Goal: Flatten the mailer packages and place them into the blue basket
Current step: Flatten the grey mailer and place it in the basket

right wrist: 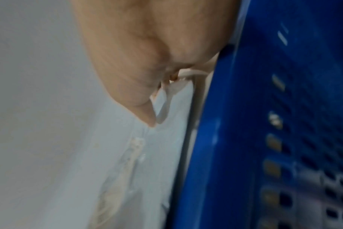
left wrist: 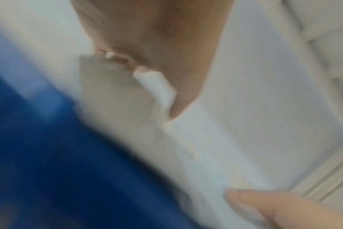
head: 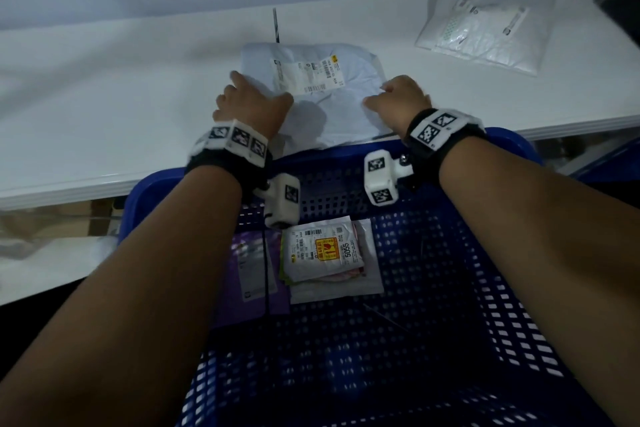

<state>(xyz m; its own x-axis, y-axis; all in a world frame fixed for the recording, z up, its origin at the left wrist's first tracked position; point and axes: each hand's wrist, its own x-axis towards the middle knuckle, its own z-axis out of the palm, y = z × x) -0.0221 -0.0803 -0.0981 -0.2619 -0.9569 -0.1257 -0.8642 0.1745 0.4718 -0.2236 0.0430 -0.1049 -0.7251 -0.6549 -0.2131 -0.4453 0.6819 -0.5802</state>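
Note:
A crumpled pale grey mailer (head: 332,104) with a white shipping label lies on the white table (head: 104,80), its near edge hanging over the blue basket (head: 450,270). My left hand (head: 254,95) grips its left edge, thumb on top. My right hand (head: 384,95) pinches its right edge with curled fingers. The left wrist view is blurred and shows a fold of the mailer (left wrist: 157,88) caught under the hand (left wrist: 147,38). The right wrist view shows the mailer's edge (right wrist: 166,96) pinched in the hand (right wrist: 137,62), beside the basket wall (right wrist: 264,108).
Inside the basket lie a white labelled mailer (head: 322,251) on a flat white one, and a purple mailer (head: 256,274) to their left. A white bubble mailer (head: 485,31) rests at the table's far right. A thin dark rod (head: 276,24) lies behind the grey mailer.

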